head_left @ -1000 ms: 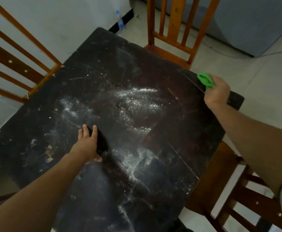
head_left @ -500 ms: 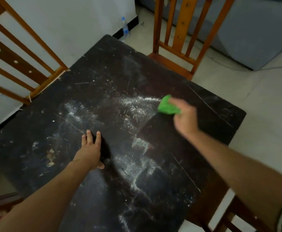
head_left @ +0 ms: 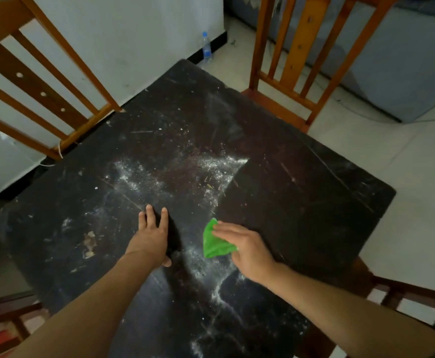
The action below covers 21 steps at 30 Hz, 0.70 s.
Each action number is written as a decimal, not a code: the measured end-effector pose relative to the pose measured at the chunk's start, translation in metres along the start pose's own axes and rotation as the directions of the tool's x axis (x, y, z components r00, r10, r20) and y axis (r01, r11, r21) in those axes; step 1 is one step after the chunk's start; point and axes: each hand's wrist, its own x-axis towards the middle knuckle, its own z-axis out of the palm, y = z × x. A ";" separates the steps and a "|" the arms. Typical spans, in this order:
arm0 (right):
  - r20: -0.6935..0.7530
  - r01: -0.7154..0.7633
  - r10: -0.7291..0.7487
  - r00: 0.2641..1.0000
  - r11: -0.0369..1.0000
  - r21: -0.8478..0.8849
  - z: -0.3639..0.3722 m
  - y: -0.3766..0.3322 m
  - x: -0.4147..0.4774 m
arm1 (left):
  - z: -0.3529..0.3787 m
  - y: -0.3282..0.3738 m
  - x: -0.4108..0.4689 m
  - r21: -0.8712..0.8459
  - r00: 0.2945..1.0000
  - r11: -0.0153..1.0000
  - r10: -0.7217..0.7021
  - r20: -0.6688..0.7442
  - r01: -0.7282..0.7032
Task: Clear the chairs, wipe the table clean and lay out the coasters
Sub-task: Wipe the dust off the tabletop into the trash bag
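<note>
A dark, scratched square table (head_left: 314,202) fills the view, with white powder (head_left: 133,177) scattered over its middle and near side. A cleaner dark swath runs from the right corner toward the centre. My right hand (head_left: 244,246) presses a green cloth (head_left: 215,242) flat on the tabletop near the middle. My left hand (head_left: 151,236) lies flat on the table just left of it, fingers spread, holding nothing.
Wooden slat-back chairs stand at the far left (head_left: 38,81), the far right (head_left: 304,60) and the near right (head_left: 405,298) of the table. A plastic water bottle (head_left: 206,47) stands on the floor by the white wall. A grey sofa (head_left: 392,73) lies beyond.
My right hand has dragged the green cloth from the table's right corner toward the centre and nearer to me, leaving a cleaner strip. My left hand stayed planted.
</note>
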 end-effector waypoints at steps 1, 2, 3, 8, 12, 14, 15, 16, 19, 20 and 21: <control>0.008 0.011 -0.011 1.000 0.999 0.042 -0.006 -0.002 0.000 | 0.000 0.000 0.000 -0.001 1.000 1.000 0.000 -0.002 0.000; -0.040 0.004 -0.001 0.999 0.997 0.076 -0.018 0.002 0.010 | 0.001 0.000 0.000 -0.002 1.000 1.000 0.000 -0.001 0.000; -0.120 -0.034 0.046 0.992 0.995 0.095 -0.033 0.006 0.028 | 0.002 -0.002 0.000 -0.006 1.000 1.000 -0.003 0.000 0.003; -0.510 -0.373 0.309 0.803 0.927 -0.025 -0.130 0.093 0.144 | 0.004 -0.003 0.004 -0.015 1.000 1.000 0.003 -0.006 -0.003; -0.530 -0.511 0.385 0.755 0.853 -0.109 -0.108 0.091 0.169 | 0.007 -0.003 0.006 -0.007 1.000 1.000 0.006 -0.010 -0.007; -0.423 -0.315 0.239 0.874 0.942 -0.119 -0.068 0.067 0.151 | 0.006 -0.002 0.005 -0.003 1.000 1.000 0.010 -0.003 -0.010; -0.357 -0.209 0.154 0.921 0.970 -0.123 -0.048 0.057 0.132 | 0.006 -0.002 0.004 -0.003 1.000 1.000 0.011 -0.003 -0.011; -0.282 -0.128 0.090 0.955 0.984 -0.122 -0.034 0.044 0.110 | 0.004 -0.001 0.003 -0.003 1.000 1.000 0.014 -0.014 -0.014; -0.019 -0.016 0.014 1.000 0.997 -0.075 -0.012 0.006 0.052 | 0.002 0.000 0.000 -0.010 1.000 1.000 0.020 -0.012 -0.020; 0.039 -0.012 0.014 0.999 0.999 -0.029 -0.011 -0.006 0.040 | 0.001 -0.001 -0.002 -0.010 1.000 1.000 0.024 -0.014 -0.024; 0.044 -0.042 0.040 0.998 0.998 0.041 -0.014 -0.014 0.036 | 0.001 -0.001 -0.002 -0.007 1.000 1.000 0.022 -0.017 -0.022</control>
